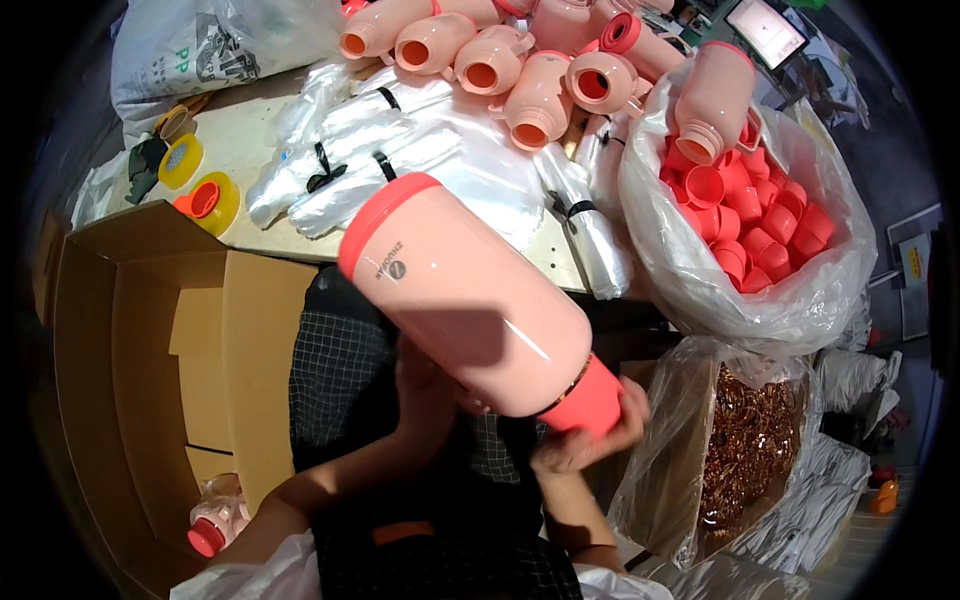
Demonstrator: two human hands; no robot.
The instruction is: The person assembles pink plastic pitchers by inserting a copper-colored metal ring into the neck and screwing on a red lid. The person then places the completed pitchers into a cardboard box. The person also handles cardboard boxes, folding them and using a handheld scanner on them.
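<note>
A large pink vacuum flask (480,300) with a red base lies slantwise in front of me, base up to the left and mouth end down to the right. My left hand (424,385) supports its body from below; the flask hides most of its fingers. Around the red cup lid (585,400) at the mouth end, the fingers of my right hand (608,440) are wrapped. A copper-coloured ring shows between the lid and the body.
Several lidless pink flasks (535,105) lie at the table's back. Bundled plastic bags (370,150) and yellow tape rolls (212,200) are on the tabletop. At right, a bag-lined container (650,250) holds red cups; below it sits a box of copper-coloured rings (750,460). A cardboard box (265,370) stands left.
</note>
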